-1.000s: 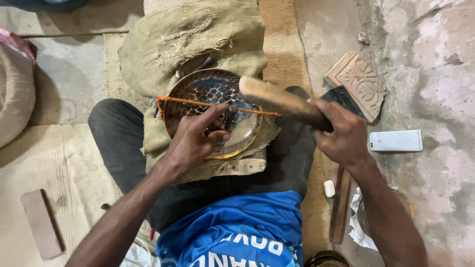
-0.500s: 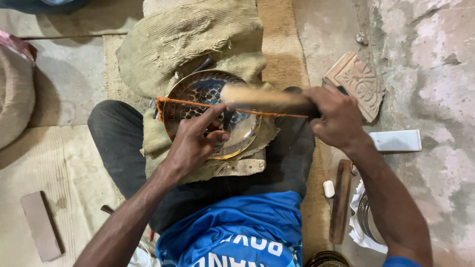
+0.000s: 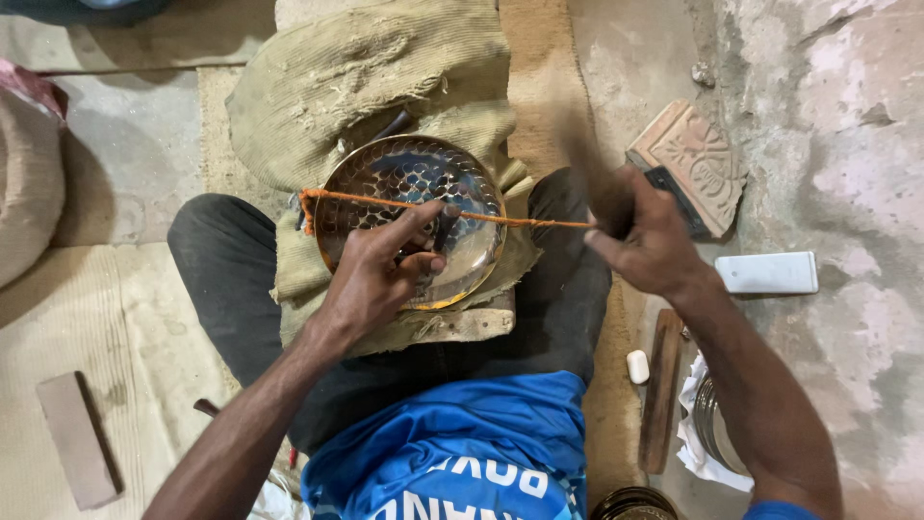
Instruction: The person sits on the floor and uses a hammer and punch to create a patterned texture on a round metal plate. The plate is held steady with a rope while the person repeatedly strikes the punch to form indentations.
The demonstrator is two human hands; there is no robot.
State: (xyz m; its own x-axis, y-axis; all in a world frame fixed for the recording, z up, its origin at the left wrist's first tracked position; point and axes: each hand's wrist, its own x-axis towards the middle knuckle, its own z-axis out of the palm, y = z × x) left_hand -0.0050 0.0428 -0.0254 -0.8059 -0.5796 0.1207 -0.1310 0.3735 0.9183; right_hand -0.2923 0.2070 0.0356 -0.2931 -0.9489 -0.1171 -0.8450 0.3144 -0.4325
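Over the round metal plate (image 3: pixel 409 217), the left hand (image 3: pixel 380 274) pinches a small punch (image 3: pixel 441 231); the right hand (image 3: pixel 650 241), clenched on the wooden mallet (image 3: pixel 587 173), has swung it up from its earlier low position.

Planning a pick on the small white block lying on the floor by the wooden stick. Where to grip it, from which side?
Probably from straight above, grip across the short width of the small white block. It lies flat with its long axis running up the picture. The wooden stick sits close on its right, so fingers need care there; the left side faces open mat. The right hand is well clear of it.
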